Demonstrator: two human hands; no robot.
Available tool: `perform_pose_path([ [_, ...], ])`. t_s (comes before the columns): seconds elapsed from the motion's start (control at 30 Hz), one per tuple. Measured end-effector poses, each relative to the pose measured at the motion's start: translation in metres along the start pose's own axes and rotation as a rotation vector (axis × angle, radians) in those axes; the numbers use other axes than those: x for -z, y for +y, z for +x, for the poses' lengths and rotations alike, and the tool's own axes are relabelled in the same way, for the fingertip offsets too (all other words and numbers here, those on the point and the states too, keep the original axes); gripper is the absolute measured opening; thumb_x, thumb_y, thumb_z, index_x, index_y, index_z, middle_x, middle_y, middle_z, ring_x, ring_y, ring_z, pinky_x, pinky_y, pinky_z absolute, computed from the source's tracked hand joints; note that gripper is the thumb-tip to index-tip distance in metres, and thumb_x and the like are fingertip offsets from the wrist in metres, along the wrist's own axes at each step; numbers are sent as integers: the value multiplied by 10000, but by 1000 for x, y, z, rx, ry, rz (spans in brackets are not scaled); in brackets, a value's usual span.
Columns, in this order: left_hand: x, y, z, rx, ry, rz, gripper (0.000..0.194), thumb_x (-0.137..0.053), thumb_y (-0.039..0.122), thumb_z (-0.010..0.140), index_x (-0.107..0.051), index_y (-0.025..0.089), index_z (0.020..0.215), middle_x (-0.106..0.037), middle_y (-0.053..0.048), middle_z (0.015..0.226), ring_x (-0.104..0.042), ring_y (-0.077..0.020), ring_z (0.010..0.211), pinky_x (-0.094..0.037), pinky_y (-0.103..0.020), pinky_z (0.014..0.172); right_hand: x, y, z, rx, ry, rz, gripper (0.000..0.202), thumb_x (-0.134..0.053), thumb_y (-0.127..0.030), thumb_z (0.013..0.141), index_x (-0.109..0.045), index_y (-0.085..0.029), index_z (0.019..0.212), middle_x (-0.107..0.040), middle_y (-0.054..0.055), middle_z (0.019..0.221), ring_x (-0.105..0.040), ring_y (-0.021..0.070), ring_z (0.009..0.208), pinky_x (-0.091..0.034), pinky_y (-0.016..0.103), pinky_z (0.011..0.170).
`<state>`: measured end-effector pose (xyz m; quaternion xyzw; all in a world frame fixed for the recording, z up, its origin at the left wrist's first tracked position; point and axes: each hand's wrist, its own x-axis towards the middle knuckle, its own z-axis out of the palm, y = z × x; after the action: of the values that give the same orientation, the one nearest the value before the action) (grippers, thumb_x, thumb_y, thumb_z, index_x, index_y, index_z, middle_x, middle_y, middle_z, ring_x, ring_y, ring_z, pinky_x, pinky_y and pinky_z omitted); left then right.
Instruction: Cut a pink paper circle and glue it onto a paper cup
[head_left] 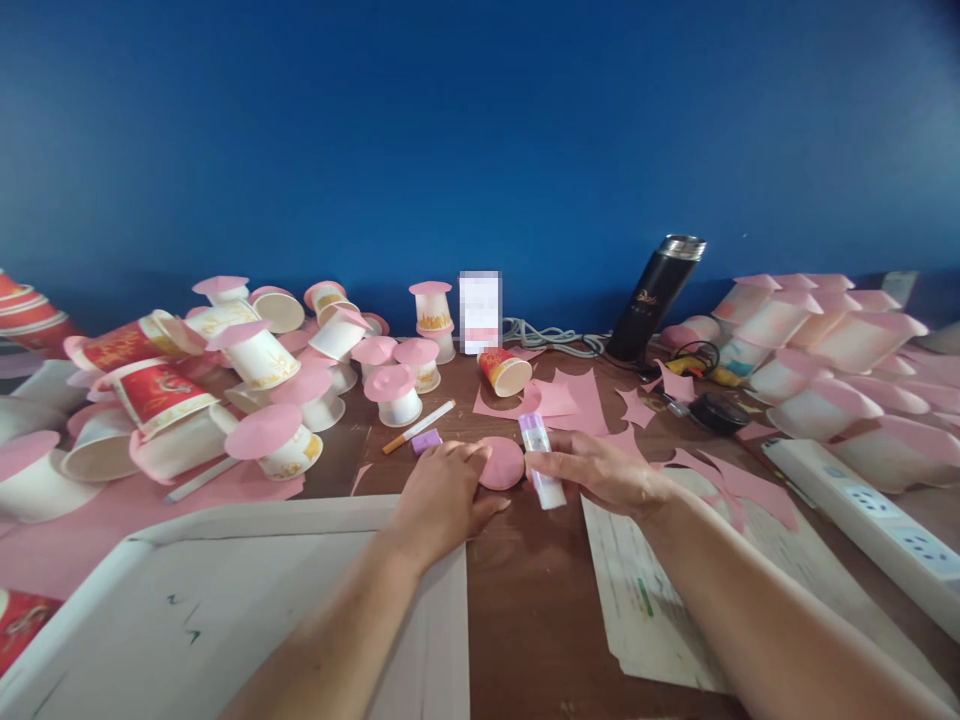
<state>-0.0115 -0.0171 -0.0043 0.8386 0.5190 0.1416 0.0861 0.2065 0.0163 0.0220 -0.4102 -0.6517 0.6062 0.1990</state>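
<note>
My right hand is wrapped round a glue stick, a white tube with a purple end pointing up and away. Just left of it a round pink paper disc faces up, low over the brown table. My left hand holds this disc at its left side, forefinger on the edge and thumb below it. What lies under the disc is hidden. A purple cap rests beyond my left fingers, beside a brown-and-white marker. Behind the disc a red paper cup lies on its side.
Paper cups with pink discs crowd the left; more pink-topped cups are piled right. Pink paper scraps, a black flask and a power strip stand around. A white box lid occupies the front left.
</note>
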Motion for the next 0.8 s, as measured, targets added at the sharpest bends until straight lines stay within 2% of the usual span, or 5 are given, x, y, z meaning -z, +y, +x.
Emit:
perform_pose_path([
  [0.17, -1, -1, -1, 6, -3, -4, 560, -639, 470, 792, -550, 146, 1240, -641, -129, 1195, -555, -314, 1120, -430, -451, 940, -5, 1, 2, -12, 5, 115, 293, -625, -473, 831, -579, -185, 805, -530, -12, 740, -476, 117, 665, -358, 264, 599],
  [0.33, -3, -1, -2, 13, 20, -15, 521, -626, 470, 802, -554, 169, 1222, -657, -113, 1122, -561, -302, 1081, -427, -444, 921, -8, 0, 4, 5, 30, 216, 293, -649, -459, 818, -609, -170, 834, -533, -5, 753, -470, 116, 681, -369, 262, 615],
  [0.47, -1, 1, -2, 19, 19, -6, 423, -609, 482, 812, -602, 173, 1102, -661, -104, 1063, -565, -291, 1028, -423, -438, 898, -6, 7, 7, 39, 57, 295, 313, -640, -465, 828, -619, -156, 779, -538, -1, 725, -459, 111, 666, -362, 255, 614],
  [0.63, -1, 3, -3, 11, 30, 2, 354, -596, 522, 809, -647, 177, 864, -645, -96, 1040, -541, -285, 1020, -425, -414, 868, -7, 9, 8, 40, 105, 363, 333, -648, -476, 817, -601, -163, 713, -508, -16, 671, -432, 98, 605, -319, 236, 549],
  [0.8, 0, 7, 0, 21, 56, 9, 359, -518, 503, 862, -668, 181, 813, -640, -86, 902, -568, -257, 909, -438, -372, 778, -13, 5, 7, 41, 126, 377, 345, -656, -500, 800, -607, -169, 714, -542, -4, 676, -468, 110, 609, -365, 238, 560],
])
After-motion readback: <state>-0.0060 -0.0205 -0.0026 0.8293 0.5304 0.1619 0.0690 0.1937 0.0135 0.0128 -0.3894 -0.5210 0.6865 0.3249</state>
